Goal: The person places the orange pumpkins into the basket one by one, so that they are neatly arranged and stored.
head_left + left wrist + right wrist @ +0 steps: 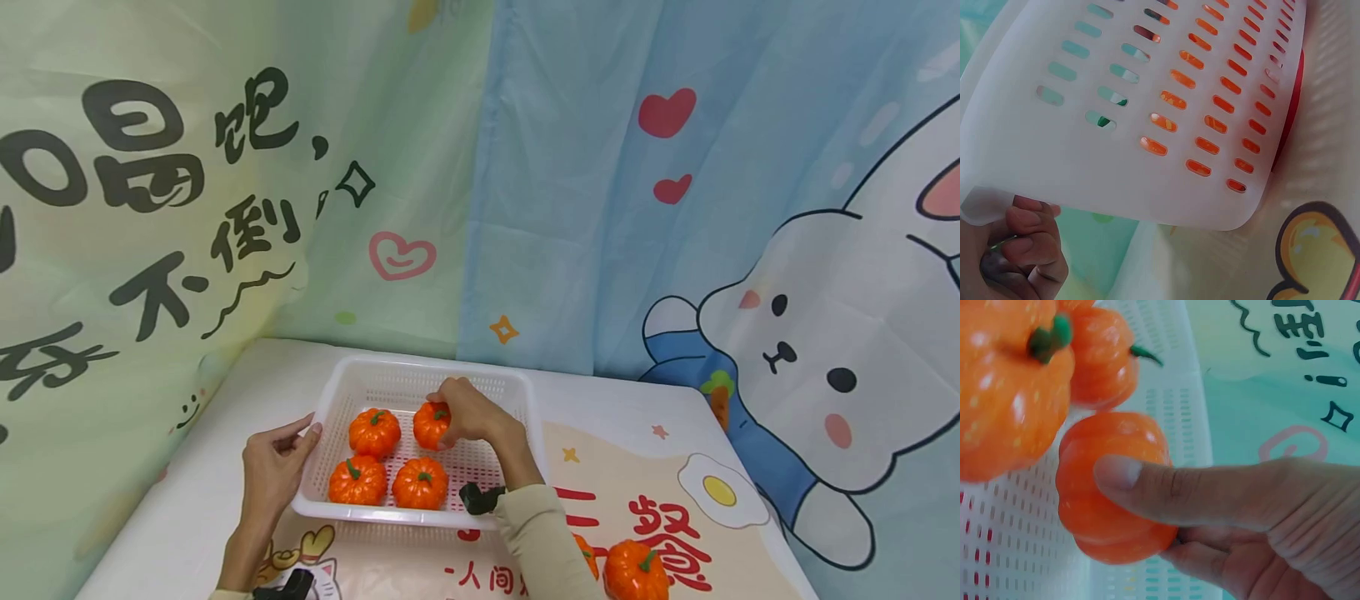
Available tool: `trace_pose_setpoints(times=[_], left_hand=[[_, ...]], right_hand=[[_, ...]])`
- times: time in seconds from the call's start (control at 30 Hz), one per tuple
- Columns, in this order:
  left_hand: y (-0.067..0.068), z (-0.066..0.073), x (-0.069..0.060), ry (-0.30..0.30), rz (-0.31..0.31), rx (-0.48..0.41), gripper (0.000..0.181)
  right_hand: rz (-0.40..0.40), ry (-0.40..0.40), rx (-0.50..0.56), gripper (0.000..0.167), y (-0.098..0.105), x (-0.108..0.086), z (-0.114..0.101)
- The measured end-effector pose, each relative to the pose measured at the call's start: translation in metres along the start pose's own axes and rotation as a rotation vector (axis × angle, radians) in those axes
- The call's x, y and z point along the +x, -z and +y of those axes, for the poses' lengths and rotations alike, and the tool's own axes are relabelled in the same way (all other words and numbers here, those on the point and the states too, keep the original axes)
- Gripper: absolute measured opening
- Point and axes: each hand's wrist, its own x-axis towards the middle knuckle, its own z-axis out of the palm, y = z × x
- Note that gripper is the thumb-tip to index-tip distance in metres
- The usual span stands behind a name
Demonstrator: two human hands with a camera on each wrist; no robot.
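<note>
Our right hand (471,412) pinches the pumpkin (429,425) in the far middle of the basket (390,516), and we should squeeze softly while our left hand (272,468) holds the basket's left edge still.

Basket (367,513): white, perforated, open side up, on desk (615,408) | Pumpkins (421,483): three, glossy orange, ribbed, green-stemmed, inside basket | Held pumpkin (1113,528): matching, in right grip (471,414)

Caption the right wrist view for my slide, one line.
Right hand grips an orange pumpkin, thumb laid across it, beside green-stemmed pumpkins in a white slotted basket.
</note>
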Motion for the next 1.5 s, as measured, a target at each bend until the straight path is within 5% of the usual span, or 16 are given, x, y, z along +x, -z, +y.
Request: trace_pose_setpoints(times=[0.4, 0.73, 1.1, 1.43, 1.5], left_hand=[[0.0, -0.003, 0.0, 0.011, -0.007, 0.009, 0.033], [0.0, -0.003, 0.0, -0.004, 0.006, 0.018, 0.032], [0.001, -0.002, 0.0, 0.0, -0.003, 0.006, 0.034], [0.001, 0.0, 0.0, 0.014, -0.013, 0.012, 0.034], [0.001, 0.001, -0.001, 0.016, -0.015, 0.009, 0.034]], right_hand=[[0.013, 0.028, 0.063, 0.082, -0.024, 0.021, 0.027], [-0.062, -0.054, 0.024, 0.08, -0.018, 0.011, -0.001], [-0.12, -0.163, 0.105, 0.078, 0.025, -0.012, -0.064], [-0.114, -0.18, 0.062, 0.077, 0.023, -0.016, -0.066], [-0.108, -0.185, 0.059, 0.082, 0.008, -0.005, -0.044]])
